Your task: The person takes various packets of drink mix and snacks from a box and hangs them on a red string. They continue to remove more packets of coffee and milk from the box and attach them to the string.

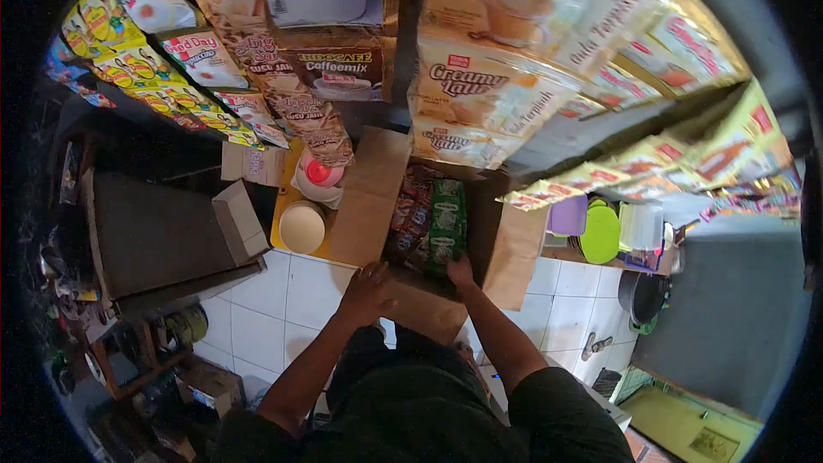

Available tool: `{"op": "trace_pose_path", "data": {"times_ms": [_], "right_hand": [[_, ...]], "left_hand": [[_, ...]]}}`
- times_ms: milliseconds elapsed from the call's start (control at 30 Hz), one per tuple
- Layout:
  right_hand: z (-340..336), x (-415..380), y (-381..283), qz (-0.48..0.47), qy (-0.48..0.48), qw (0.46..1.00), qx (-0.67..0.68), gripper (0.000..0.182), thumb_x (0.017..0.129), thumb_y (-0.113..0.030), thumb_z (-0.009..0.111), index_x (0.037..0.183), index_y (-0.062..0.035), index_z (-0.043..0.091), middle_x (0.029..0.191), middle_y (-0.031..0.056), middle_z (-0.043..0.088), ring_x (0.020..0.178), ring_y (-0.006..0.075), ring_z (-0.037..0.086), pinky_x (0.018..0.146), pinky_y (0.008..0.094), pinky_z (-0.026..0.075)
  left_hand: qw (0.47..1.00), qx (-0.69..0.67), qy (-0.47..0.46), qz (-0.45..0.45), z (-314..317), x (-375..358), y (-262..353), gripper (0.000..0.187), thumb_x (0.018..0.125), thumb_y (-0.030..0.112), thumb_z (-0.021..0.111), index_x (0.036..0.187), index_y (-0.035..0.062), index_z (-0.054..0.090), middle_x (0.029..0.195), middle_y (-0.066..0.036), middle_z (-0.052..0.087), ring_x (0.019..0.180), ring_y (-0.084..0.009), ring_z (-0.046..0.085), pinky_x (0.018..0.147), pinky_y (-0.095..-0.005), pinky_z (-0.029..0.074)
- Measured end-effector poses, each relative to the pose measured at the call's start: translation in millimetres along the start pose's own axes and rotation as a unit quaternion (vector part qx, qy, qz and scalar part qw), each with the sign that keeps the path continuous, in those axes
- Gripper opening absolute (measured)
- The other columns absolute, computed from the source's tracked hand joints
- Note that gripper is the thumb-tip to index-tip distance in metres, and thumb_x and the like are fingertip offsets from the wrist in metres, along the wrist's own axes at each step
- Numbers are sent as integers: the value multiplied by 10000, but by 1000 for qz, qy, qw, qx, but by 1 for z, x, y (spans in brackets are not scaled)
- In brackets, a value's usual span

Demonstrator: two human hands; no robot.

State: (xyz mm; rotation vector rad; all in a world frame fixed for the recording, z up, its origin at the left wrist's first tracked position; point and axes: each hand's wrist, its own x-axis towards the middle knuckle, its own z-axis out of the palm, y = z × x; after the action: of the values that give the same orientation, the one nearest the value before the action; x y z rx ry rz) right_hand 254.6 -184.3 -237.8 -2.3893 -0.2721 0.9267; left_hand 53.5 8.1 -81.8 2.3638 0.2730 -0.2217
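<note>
Carton (pixel 429 310) is being touched at its edge by spread left hand (pixel 367 296); green sachets (pixel 447 219) inside, by right hand (pixel 460 272), grip unclear.

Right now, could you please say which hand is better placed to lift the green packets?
Probably the right hand: it is at the green packets; the left hand is by the box flap.

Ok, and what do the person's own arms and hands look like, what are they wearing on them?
The left hand and right hand look ungloved, and no watch or bracelet shows at the wrists. The forearms are bare; the short, loose sleeves are very dark, like the shirt. Rings would be too small to tell.
</note>
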Motion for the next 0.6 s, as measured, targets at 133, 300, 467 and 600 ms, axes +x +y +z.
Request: {"op": "trace_pose_path", "data": {"times_ms": [133,300,467,600], "right_hand": [[41,51,69,-39,-33,997,51,557,876,-317,619,1319,-19,458,1243,203,560,1020,332,595,923,449,460],[85,104,149,-91,-68,983,143,615,848,-296,653,1345,-20,417,1257,208,542,1079,333,565,936,434,446],[124,140,219,-130,-63,957,252,681,820,-274,687,1371,-22,376,1270,212,524,1139,333,535,950,418,433],[98,97,139,-163,19,975,149,597,822,-243,683,1310,-15,426,1230,208,541,1107,342,548,930,424,448]], "left_hand": [[995,72,4,-62,5,0,6,566,789,326,682,1269,68,525,1474,-143,345,1363,-322,299,1103,-539,248],[994,67,12,-91,6,0,10,573,790,325,677,1281,76,517,1488,-115,324,1378,-298,275,1106,-545,244],[993,82,-5,-84,17,-2,7,573,799,348,660,1290,91,514,1481,-118,325,1383,-304,258,1101,-551,248],[993,78,-21,-91,11,-2,9,574,806,349,654,1297,90,509,1491,-113,311,1386,-309,247,1096,-558,251]]}}
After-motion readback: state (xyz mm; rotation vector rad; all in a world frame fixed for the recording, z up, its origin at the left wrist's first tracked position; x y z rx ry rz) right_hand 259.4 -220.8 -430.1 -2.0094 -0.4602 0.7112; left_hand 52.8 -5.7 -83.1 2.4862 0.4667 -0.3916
